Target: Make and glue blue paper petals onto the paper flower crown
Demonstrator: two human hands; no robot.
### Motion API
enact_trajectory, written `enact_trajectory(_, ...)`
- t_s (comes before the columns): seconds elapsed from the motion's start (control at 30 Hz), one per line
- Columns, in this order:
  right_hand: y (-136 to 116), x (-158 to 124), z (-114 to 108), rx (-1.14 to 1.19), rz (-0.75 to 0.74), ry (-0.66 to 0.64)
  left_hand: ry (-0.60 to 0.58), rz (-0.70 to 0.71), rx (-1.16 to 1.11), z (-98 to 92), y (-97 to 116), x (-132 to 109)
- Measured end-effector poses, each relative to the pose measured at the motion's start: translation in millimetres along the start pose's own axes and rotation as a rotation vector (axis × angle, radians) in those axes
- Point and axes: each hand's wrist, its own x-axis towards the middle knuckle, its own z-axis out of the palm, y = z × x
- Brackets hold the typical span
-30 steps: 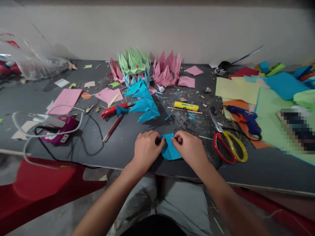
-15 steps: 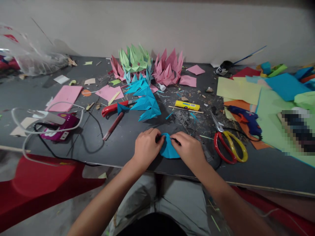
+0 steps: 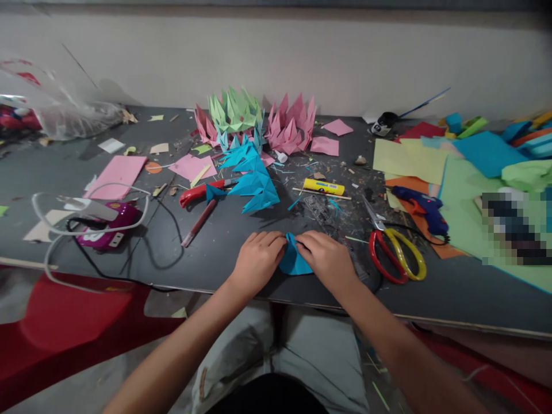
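Observation:
Near the table's front edge I hold a piece of blue paper [image 3: 295, 261] between both hands. My left hand [image 3: 260, 257] pinches its left side, and my right hand [image 3: 328, 256] pinches the upper right side. The fingers hide part of the paper; creases show on what is visible. Just beyond my hands lies a strip of joined blue folded-paper points [image 3: 253, 179]. Scissors [image 3: 394, 247] with one red and one yellow handle lie to the right of my right hand. A yellow glue stick [image 3: 323, 186] rests farther back.
Pink [image 3: 295, 127] and green [image 3: 236, 112] folded-paper crowns stand at the back. A blue glue gun [image 3: 425, 208] lies on coloured sheets at right. At left are a purple power strip [image 3: 112, 224] with looping cables, a red-handled cutter [image 3: 200, 193] and a plastic bag [image 3: 69, 112].
My fingers have drawn closer together at the top of the blue paper, and less of it shows between them. The camera view has shifted slightly.

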Motion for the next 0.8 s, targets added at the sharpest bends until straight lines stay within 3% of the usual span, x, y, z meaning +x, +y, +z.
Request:
enact_trajectory(0.43,20,-2,-1,0.017,-0.339,-0.004,-0.013,0.119,-0.052,1.1,-5,-5)
enact_trajectory(0.8,21,1,-4,0.081,-0.335,-0.025,-0.09,0.116,-0.051,-1.1,-3,-2)
